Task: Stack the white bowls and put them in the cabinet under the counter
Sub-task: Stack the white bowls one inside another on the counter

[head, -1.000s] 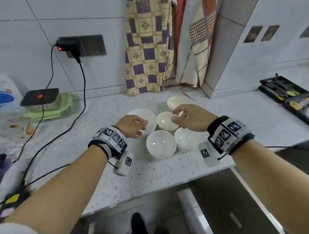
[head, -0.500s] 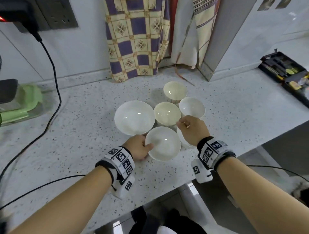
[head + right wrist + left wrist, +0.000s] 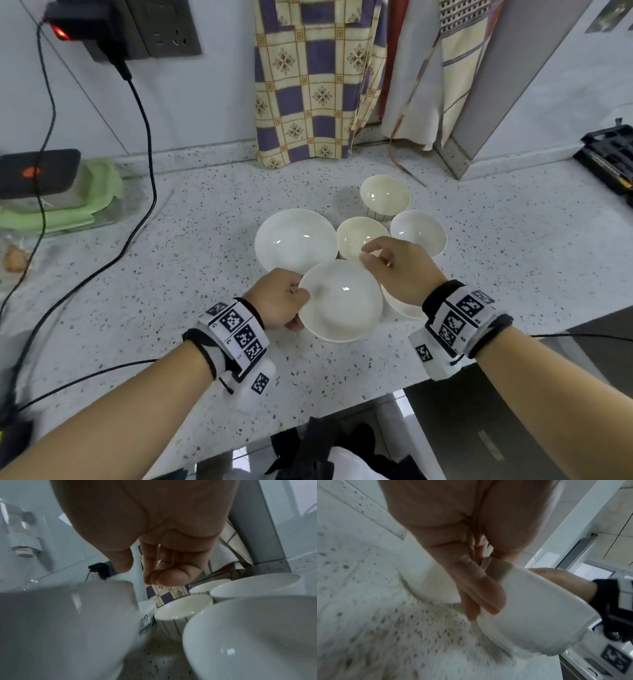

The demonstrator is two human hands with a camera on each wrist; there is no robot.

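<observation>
In the head view, six glossy white ceramic bowls clustered on the speckled pale stone tabletop point(image 3: 191, 260). The left hand point(image 3: 279, 299) gripped the near white bowl point(image 3: 342, 301) at its left rim, thumb on the rim and fingers curled beneath. The right hand point(image 3: 402, 270) hovered over a partly hidden white bowl point(image 3: 399, 308) just right of it, fingers loosely curled and holding nothing. Beyond lay a wide shallow white bowl point(image 3: 295, 238) (the largest), two cream-tinted small bowls point(image 3: 361, 236) and another white bowl point(image 3: 418, 231).

The left wrist view showed the fingers point(image 3: 481, 595) clamped on the tilted bowl's rim, its base clear of the tabletop.

The right wrist view showed curled fingers point(image 3: 169, 577) above the bowls, touching none.
</observation>
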